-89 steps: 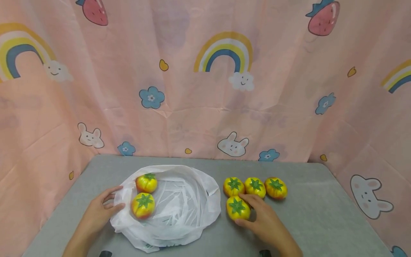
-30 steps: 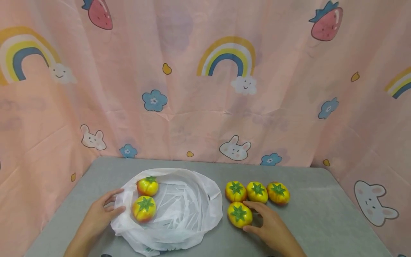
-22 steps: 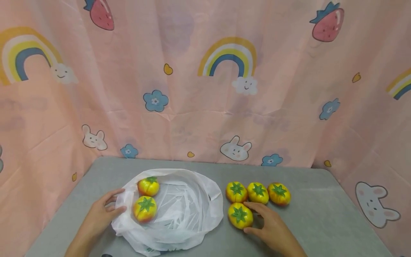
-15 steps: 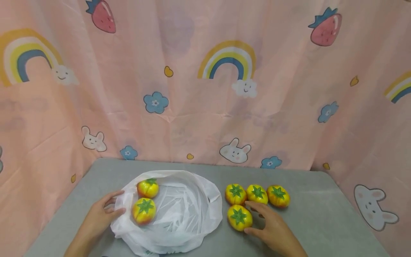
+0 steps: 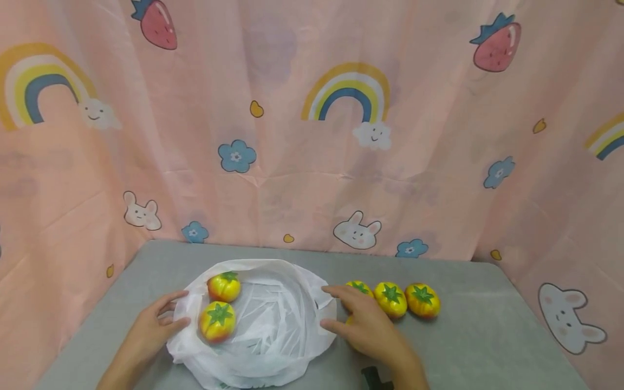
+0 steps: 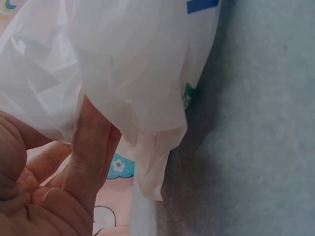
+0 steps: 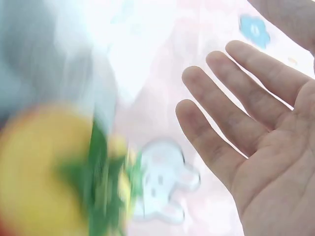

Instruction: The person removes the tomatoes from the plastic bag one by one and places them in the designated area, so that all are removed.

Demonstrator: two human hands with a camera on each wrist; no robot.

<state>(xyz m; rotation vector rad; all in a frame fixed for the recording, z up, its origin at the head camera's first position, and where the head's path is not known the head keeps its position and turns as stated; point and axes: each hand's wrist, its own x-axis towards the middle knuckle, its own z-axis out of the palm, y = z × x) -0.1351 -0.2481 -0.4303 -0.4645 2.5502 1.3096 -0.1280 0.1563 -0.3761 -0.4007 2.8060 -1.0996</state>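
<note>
Right hand (image 5: pixel 365 325): while half a second ago it lay against the front fruit (image 5: pixel 349 320), it now sits farther left, its fingertips at the right rim of the bag (image 5: pixel 273 355); whether they touch the plastic cannot be told. Its fingers are straight, the thumb well apart, and the right wrist view shows a bare palm.
Left hand (image 5: pixel 151 330): unchanged, at the bag's left rim, thumb and fingers loosely spread, tips resting against the plastic.
Front fruit: on the table (image 5: pixel 482 330), now mostly hidden by the right hand; a yellow sliver shows.
Fruits in the bag (image 5: pixel 217 323): two, one behind the other along the left side, as before.
Back row (image 5: pixel 390 300): three fruits side by side, right of the bag; the leftmost is now partly covered by the right hand.
Fruits in all: six, two bagged, four on the table.
Bags: one, white, mouth wide.
Curtain (image 5: pixel 302 189): pink, printed with two strawberries, three rainbows, three rabbits, four blue flowers.
</note>
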